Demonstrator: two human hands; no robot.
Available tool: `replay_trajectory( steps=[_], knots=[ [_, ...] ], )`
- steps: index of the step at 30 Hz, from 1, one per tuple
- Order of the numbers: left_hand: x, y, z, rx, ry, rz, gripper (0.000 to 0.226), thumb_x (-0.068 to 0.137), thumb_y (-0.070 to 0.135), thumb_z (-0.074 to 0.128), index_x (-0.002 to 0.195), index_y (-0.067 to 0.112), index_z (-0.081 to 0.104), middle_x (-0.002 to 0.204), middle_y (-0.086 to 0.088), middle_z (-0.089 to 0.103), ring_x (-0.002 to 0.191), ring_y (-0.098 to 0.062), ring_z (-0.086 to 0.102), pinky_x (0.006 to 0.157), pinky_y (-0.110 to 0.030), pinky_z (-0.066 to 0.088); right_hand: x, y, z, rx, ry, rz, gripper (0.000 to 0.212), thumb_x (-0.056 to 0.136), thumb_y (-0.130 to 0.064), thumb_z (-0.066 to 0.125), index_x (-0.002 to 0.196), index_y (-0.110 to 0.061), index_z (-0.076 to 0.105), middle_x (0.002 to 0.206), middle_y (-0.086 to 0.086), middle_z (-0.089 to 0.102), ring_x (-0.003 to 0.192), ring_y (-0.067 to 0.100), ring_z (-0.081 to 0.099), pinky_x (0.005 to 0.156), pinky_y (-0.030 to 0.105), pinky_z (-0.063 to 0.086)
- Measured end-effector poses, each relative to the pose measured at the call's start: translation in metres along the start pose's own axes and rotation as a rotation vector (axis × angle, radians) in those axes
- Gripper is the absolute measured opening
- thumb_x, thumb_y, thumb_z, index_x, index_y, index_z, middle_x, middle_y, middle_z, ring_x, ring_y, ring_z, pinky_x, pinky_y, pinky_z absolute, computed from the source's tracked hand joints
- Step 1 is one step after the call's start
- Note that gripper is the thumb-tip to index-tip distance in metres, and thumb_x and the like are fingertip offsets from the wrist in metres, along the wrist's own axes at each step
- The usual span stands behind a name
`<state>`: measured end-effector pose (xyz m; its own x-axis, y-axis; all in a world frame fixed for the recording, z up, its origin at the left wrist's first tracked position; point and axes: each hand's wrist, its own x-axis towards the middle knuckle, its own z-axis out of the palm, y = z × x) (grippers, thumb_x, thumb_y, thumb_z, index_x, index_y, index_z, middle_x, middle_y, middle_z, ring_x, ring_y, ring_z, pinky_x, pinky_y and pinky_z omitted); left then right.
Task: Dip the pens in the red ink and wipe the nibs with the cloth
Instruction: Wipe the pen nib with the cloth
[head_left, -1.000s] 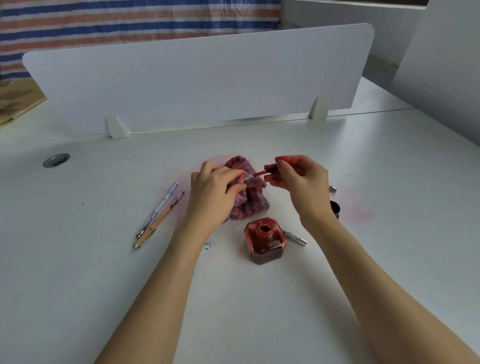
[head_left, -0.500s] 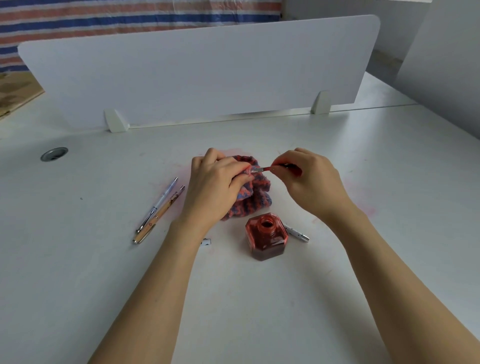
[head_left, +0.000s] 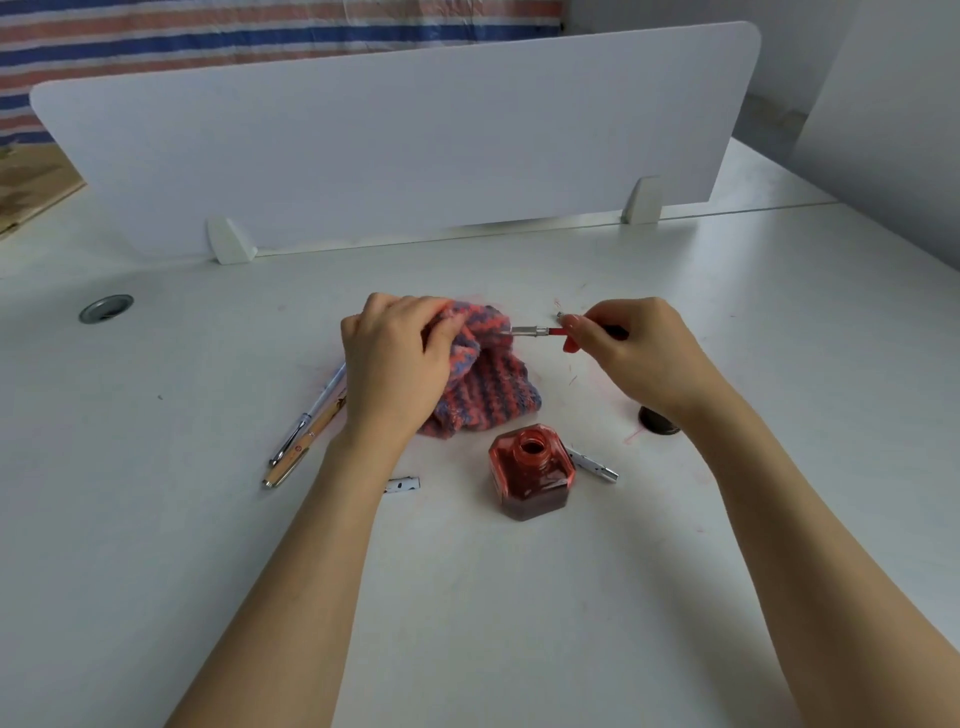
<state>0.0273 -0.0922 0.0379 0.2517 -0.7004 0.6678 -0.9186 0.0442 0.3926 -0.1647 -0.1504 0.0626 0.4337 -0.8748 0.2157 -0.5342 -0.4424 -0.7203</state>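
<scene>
My left hand (head_left: 397, 358) grips a pink-and-blue knitted cloth (head_left: 491, 395) bunched on the white table (head_left: 519, 597). My right hand (head_left: 631, 348) pinches a red pen (head_left: 540, 331) held level, its metal nib end touching a fold of the cloth. An open glass bottle of red ink (head_left: 531, 470) stands just in front of the cloth, between my forearms. Two more pens (head_left: 306, 426) lie side by side left of my left wrist.
A black bottle cap (head_left: 657, 420) sits by my right wrist. A silver pen part (head_left: 592, 465) lies right of the ink bottle and a small metal piece (head_left: 402, 485) left of it. A white divider panel (head_left: 395, 145) stands behind; a grommet hole (head_left: 106, 308) is far left.
My right hand has drawn the pen to the right, so more of its metal section shows outside the cloth. My left hand keeps hold of the cloth.
</scene>
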Motion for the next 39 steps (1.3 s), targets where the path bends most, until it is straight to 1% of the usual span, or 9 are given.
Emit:
replay_trajectory(
  steps=[4,10,15,18,23,25,29,35,39],
  knots=[
    [0.000,0.008,-0.003,-0.181,-0.062,-0.028,0.032,0.083,0.034,0.051,0.096,0.011,0.069,0.093,-0.002,0.069,0.092,-0.023,0.057,0.084,-0.043,0.043,0.000,0.001,0.005,-0.034,-0.062,-0.017,0.022,0.090,-0.030,0.053,0.083,-0.013,0.067,0.060,-0.004,0.053,0.053,0.011,0.041,0.054,0.027,0.033],
    [-0.003,0.016,-0.001,-0.449,-0.261,0.015,0.042,0.082,0.043,0.044,0.094,0.012,0.071,0.101,0.003,0.068,0.103,-0.008,0.056,0.093,-0.029,0.043,0.001,-0.001,0.010,-0.033,0.041,-0.034,0.023,0.091,-0.028,0.052,0.088,-0.011,0.067,0.067,0.001,0.060,0.052,0.011,0.043,0.055,0.030,0.038],
    [-0.004,0.019,0.003,-0.234,-0.184,0.055,0.031,0.077,0.039,0.060,0.102,0.021,0.063,0.093,0.021,0.058,0.096,-0.011,0.051,0.090,-0.040,0.039,-0.003,-0.008,0.012,0.003,0.019,-0.063,0.026,0.092,-0.026,0.050,0.083,-0.010,0.067,0.055,-0.011,0.050,0.046,0.008,0.039,0.048,0.024,0.030],
    [-0.005,0.015,0.007,-0.127,-0.188,0.178,0.037,0.080,0.043,0.051,0.108,0.025,0.066,0.104,0.009,0.067,0.101,-0.014,0.049,0.086,-0.036,0.031,-0.004,-0.011,0.014,0.016,0.017,-0.092,0.030,0.094,-0.026,0.048,0.081,-0.007,0.068,0.052,-0.010,0.046,0.045,0.008,0.038,0.048,0.026,0.030],
    [-0.006,0.019,0.010,-0.036,-0.185,0.237,0.034,0.084,0.034,0.045,0.097,0.012,0.068,0.091,0.002,0.069,0.094,-0.014,0.042,0.078,-0.030,0.023,-0.004,-0.012,0.012,-0.009,-0.019,-0.140,0.025,0.092,-0.025,0.050,0.087,-0.008,0.067,0.067,-0.011,0.059,0.057,0.007,0.047,0.056,0.025,0.039],
    [-0.007,0.021,0.011,-0.048,-0.196,0.223,0.035,0.084,0.033,0.042,0.095,0.010,0.066,0.091,0.000,0.068,0.094,-0.015,0.041,0.076,-0.027,0.020,-0.004,-0.011,0.010,-0.013,-0.019,-0.156,0.019,0.090,-0.024,0.054,0.089,-0.009,0.066,0.078,-0.002,0.064,0.070,0.015,0.054,0.067,0.035,0.047],
    [-0.006,0.020,0.011,-0.061,-0.218,0.194,0.030,0.086,0.032,0.047,0.094,0.010,0.066,0.092,0.001,0.068,0.095,-0.013,0.040,0.075,-0.024,0.016,-0.003,-0.010,0.006,-0.027,-0.020,-0.194,0.009,0.088,-0.017,0.057,0.089,-0.013,0.065,0.082,-0.006,0.062,0.081,0.020,0.057,0.077,0.046,0.049],
    [-0.004,0.018,0.003,-0.089,-0.299,0.103,0.020,0.090,0.024,0.053,0.099,0.010,0.065,0.085,0.017,0.050,0.102,-0.020,0.044,0.077,-0.026,0.016,-0.003,-0.010,0.002,-0.005,0.000,-0.250,0.005,0.085,-0.010,0.061,0.087,-0.013,0.065,0.088,-0.004,0.055,0.083,0.020,0.059,0.079,0.046,0.050],
    [-0.004,0.023,-0.006,-0.138,-0.362,0.035,0.020,0.092,0.018,0.053,0.106,0.009,0.065,0.080,0.028,0.035,0.091,-0.005,0.028,0.081,-0.027,0.017,-0.002,-0.008,0.002,-0.020,-0.001,-0.259,0.005,0.083,-0.010,0.063,0.086,-0.013,0.066,0.088,-0.006,0.051,0.080,0.015,0.058,0.080,0.043,0.050]
  ],
)
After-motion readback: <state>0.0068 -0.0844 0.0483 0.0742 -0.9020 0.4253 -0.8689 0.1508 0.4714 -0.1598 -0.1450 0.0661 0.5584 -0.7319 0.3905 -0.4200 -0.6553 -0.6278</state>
